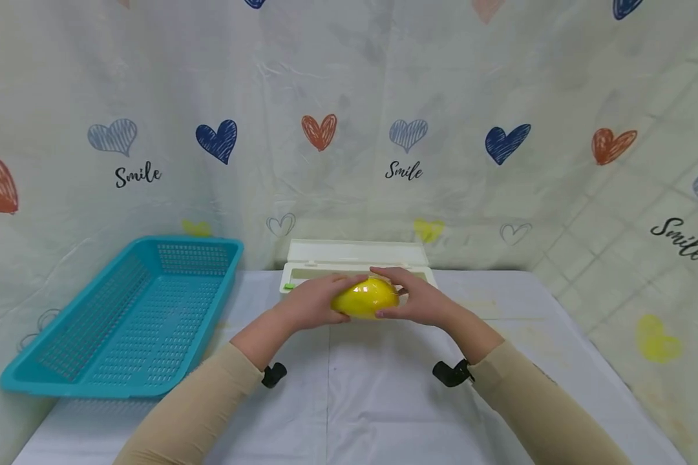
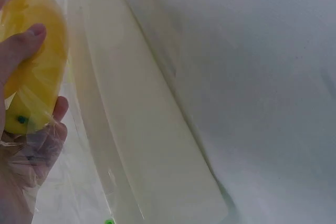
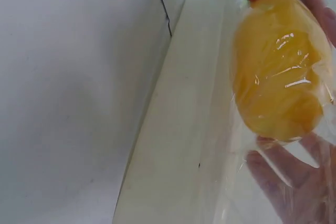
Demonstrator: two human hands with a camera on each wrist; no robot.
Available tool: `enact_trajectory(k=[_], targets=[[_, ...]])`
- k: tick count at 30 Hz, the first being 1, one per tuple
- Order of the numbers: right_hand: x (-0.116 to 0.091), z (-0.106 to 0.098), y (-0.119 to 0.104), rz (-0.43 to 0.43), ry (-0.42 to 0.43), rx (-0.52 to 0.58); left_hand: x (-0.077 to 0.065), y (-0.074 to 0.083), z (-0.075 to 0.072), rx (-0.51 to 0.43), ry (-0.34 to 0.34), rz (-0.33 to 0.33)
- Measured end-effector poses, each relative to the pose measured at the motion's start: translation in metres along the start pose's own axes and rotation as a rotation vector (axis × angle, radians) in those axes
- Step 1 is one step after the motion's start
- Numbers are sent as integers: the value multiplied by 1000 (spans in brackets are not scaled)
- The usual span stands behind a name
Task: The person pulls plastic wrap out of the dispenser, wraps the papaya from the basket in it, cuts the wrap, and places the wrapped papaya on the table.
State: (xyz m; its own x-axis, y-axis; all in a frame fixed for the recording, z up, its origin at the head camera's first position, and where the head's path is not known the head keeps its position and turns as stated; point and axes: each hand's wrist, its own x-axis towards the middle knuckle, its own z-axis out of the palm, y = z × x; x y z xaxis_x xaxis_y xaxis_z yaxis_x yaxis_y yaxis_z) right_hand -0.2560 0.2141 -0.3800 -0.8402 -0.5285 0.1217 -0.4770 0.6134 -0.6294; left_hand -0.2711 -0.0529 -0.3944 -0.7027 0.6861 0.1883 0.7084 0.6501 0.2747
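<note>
A glossy yellow mango (image 1: 363, 298) with a small dark green stem spot is held above the table, wrapped in clear plastic film (image 3: 328, 111). My left hand (image 1: 317, 301) grips its left end, thumb pressed on the skin in the left wrist view. My right hand (image 1: 421, 300) is at the other end, fingers spread; in the right wrist view its fingertips reach the film just below the fruit. Behind and beneath stands a long white film dispenser box (image 1: 357, 250), its lid raised. A small green piece (image 1: 289, 286) shows at the box's left end.
A turquoise perforated basket (image 1: 206, 361) stands at the left on the table, which has a white cloth (image 1: 372, 413). A plastic sheet (image 1: 349, 84) printed with hearts hangs behind the table and along its right side.
</note>
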Motion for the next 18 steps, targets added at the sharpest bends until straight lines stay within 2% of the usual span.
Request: enact_trajectory(k=[4,8,11,13,18], targets=[[-6,3,-3,-136,93,-195,2,-4,0,-42,-13,-20],[-7,9,-3,-334,186,-404,4,-8,-1,-114,-38,-44],[-5,12,-1,-426,233,-474,6,-11,-3,-180,-47,-64],[-2,15,2,-426,236,-491,7,-13,-5,-216,-56,-81],[2,19,12,-341,206,-487,11,-17,-7,-281,-88,-110]])
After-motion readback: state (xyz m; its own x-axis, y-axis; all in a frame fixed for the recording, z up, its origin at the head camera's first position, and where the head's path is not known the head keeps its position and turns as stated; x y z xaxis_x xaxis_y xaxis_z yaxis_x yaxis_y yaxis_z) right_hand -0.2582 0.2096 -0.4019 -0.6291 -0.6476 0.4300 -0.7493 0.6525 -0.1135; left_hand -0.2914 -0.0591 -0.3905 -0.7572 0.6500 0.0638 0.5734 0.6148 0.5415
